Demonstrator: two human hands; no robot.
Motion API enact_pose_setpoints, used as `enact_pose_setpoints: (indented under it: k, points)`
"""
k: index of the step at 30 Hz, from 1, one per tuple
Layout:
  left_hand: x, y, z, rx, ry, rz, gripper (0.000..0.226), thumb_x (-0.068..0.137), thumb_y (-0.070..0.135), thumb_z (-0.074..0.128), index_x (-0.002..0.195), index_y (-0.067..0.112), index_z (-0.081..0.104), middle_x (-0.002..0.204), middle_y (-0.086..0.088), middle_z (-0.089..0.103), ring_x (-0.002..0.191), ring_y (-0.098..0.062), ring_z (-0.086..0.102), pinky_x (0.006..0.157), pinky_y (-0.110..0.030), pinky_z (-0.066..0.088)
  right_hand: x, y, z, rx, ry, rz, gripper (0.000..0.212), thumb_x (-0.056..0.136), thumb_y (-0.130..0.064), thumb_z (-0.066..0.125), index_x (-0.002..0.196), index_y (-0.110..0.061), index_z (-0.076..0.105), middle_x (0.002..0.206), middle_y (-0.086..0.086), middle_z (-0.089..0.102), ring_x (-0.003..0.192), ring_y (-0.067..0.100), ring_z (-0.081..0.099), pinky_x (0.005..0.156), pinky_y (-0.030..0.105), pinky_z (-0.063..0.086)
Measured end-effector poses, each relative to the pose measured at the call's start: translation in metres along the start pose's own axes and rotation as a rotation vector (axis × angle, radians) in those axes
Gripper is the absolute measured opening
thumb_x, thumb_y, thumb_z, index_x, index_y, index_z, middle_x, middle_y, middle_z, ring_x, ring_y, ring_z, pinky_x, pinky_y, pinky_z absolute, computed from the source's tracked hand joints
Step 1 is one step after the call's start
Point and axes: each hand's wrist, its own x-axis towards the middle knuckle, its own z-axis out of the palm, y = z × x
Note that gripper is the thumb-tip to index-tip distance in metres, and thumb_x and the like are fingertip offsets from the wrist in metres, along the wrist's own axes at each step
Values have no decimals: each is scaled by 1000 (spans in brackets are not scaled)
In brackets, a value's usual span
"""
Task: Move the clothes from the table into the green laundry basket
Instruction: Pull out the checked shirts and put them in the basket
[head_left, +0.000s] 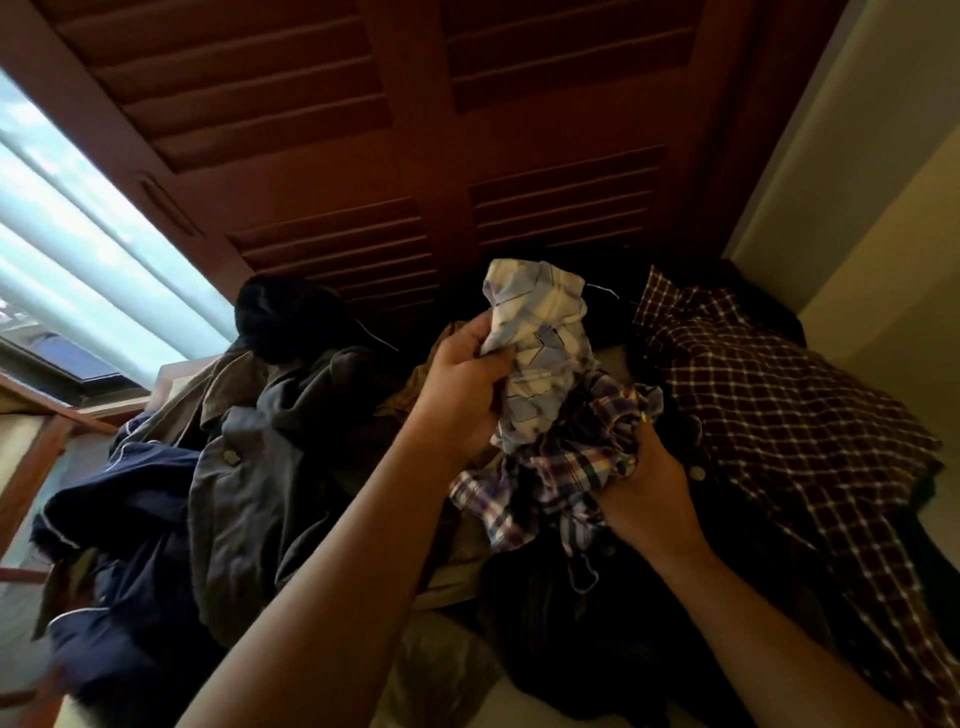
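fingers of the left hand (467, 384) curl tight round a bunched pale checked cloth (540, 332). fingers of the right hand (644, 488) clutch a purple plaid cloth (571, 467) just below it, and the two cloths touch. both are held just left of the brown checked shirt (779, 415). further left of that shirt lie a grey jacket (249, 467) and a navy garment (135, 493). the green laundry basket is not in view. this looks like the gathering step. next, i judge, both cloths must lift clear without snagging, then the person must turn toward the basket.
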Motion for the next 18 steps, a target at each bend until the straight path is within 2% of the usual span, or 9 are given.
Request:
enact_pose_setpoints:
  k: [3,5,7,9,11,12,15,17,18]
  points:
    - [-33,11,-13,-116,-30,-5,42,100,-11,35,136,-1,55,117,-19,72,106,-35,72,90,-51,60,-7,-9,1,-64,34,-45,52,87,-45,73,131,-51,47,116,-22,66,107,5,64,92,33,54]
    - [-59,11,-25,-168,-34,-18,47,92,-5,47,140,-8,49,112,-19,71,100,-35,70,85,-47,61,-11,-18,5,-132,58,-109,47,90,-39,71,131,-45,48,116,-18,67,108,11,65,93,37,55]
    - [-86,7,-41,-240,-50,-1,53,78,-1,62,130,-7,59,110,-21,69,99,-37,67,88,-50,58,-16,-29,10,-176,51,-160,46,92,-34,68,134,-39,50,108,-20,65,101,10,65,90,35,54]
    - [-110,3,-65,-392,-96,50,57,67,1,77,123,-4,66,115,-27,68,104,-45,66,93,-58,54,-21,-36,15,-128,-47,-196,47,89,-35,71,132,-41,52,101,-23,65,95,3,64,89,29,52]
    - [-132,7,-85,-620,-205,55,56,76,1,76,130,-7,62,123,-34,65,112,-52,64,96,-67,52,-25,-43,20,-51,-252,-249,51,83,-41,76,128,-48,52,110,-22,68,106,1,65,96,27,52]
    - [-140,9,-92,-625,-208,66,53,79,4,76,130,-4,63,122,-33,67,111,-50,66,94,-65,53,-28,-47,23,-65,-357,-279,53,83,-40,78,129,-47,52,117,-23,67,113,-1,63,102,27,50]
    - [-148,14,-106,-231,63,103,47,81,7,75,127,7,66,114,-21,72,97,-34,73,85,-48,60,-36,-50,37,-194,-572,-335,55,85,-39,78,136,-33,57,130,-20,64,122,-5,58,109,24,44]
    - [-144,9,-111,40,171,40,50,85,14,71,133,13,59,126,-21,66,106,-32,70,90,-44,59,-41,-50,45,-246,-621,-340,62,84,-47,76,140,-30,55,131,-18,64,122,-2,59,109,29,47]
    - [-142,3,-114,236,226,-2,61,82,26,77,138,20,55,137,-19,60,117,-31,65,97,-43,57,-44,-50,48,-271,-628,-337,67,83,-50,74,143,-29,51,131,-18,64,121,-2,59,108,32,48]
